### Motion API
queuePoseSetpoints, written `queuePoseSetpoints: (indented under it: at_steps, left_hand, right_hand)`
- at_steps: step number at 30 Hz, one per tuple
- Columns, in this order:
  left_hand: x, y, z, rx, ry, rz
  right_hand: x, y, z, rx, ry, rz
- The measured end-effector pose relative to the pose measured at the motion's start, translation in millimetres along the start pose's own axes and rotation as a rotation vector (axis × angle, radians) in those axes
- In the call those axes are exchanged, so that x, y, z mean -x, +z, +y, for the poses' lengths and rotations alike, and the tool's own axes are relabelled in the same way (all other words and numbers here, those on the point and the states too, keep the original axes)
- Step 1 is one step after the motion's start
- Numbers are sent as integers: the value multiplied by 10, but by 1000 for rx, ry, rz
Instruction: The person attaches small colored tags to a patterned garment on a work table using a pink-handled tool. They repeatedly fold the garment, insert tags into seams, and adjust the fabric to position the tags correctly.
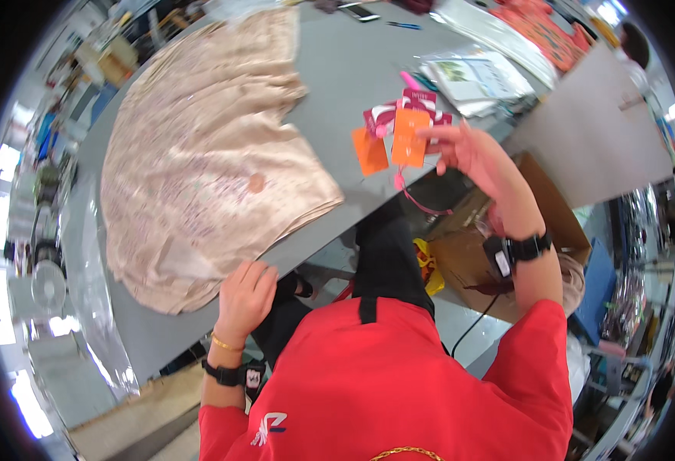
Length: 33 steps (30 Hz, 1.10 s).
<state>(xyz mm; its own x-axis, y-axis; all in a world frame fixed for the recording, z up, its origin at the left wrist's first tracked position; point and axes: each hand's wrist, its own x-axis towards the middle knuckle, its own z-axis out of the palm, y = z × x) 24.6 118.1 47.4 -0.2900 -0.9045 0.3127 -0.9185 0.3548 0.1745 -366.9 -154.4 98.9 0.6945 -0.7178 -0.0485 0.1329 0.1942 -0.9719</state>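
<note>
A stack of beige, finely patterned fabric pieces [207, 146] spreads over the left of the grey table, with a small round brownish disc [256, 183] on top. My left hand [247, 298] is closed at the stack's near edge, fingers together against the fabric; its thumb is hard to see. At the table's right edge my right hand [464, 152] has its fingertips on an orange hang tag [409, 142], seemingly gripped between the fingers. A pink cord [422, 206] dangles below it. Another orange tag [369, 151] and several maroon tags [419, 100] lie beside it.
Plastic-sleeved papers [482, 77] lie beyond the tags. A phone [359, 11] and a blue pen [404, 25] rest at the far side. Below the table's right edge stands an open cardboard box [468, 265], near a pale board [591, 127]. Clear plastic sheeting [95, 307] drapes the left edge.
</note>
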Motion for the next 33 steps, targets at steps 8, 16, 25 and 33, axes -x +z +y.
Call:
queuePoseSetpoints:
  at_steps: [8,16,25,33]
  left_hand:
    - [33,121,-208,-27,-233,65]
    - [79,150,-283,-5,-264,27]
    - [115,-34,-368,59,-304,-110]
    - [191,-200,-451,133,-356,-105]
  right_hand:
    - [-1293,-225,512,651,298,215]
    - [-1720,-938,714,1605,-35,702]
    - [-2086,-1098,693,1744,53,630]
    - [-1480,-92,789,518,-180,304]
